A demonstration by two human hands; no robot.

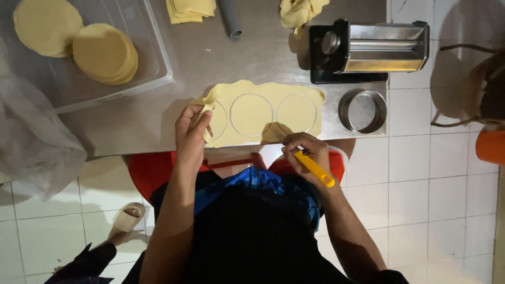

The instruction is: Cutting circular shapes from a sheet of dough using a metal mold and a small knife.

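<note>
Head view: left hand [190, 130] pinches the lifted left edge of the yellow dough sheet [263, 113], fingers closed narrow on the flap. Right hand [307, 152], at the sheet's near edge, is closed around a yellow-handled tool [314, 169]. Three circles are cut in the sheet between the grips; a metal ring cutter [362, 110] lies beyond the right hand.

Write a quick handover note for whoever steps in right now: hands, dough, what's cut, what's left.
Left hand: pinching the left edge of the dough sheet, lifting it.
Right hand: holding a yellow-handled tool at the sheet's near edge.
Done: three circles scored in the sheet; cut rounds stacked in the clear tray.
Left: circles not yet lifted out, trim still attached.
Ring cutter sits right of the sheet, below the pasta roller.
</note>
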